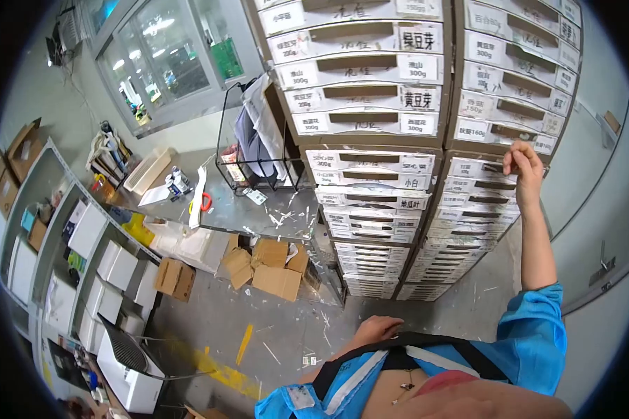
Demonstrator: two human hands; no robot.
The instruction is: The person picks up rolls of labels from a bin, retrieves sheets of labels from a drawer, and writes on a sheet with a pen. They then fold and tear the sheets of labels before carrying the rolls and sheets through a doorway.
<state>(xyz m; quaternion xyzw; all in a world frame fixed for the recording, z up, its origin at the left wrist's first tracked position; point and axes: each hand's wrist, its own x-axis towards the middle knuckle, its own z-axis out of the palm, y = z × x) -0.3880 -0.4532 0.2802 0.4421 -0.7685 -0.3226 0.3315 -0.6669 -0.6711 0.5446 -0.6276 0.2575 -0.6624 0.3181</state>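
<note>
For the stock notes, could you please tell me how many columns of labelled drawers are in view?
2: the left column, nearer the grey table, and the right column, where the right hand is raised. Others may be hidden.

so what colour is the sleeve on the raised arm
Bright blue; the sleeve shows best in the head view.

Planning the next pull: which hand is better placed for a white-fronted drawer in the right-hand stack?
Probably the right hand: it's raised, fingers curled, close to that stack's white drawer fronts, while the left hand is low, near the waist.
</note>
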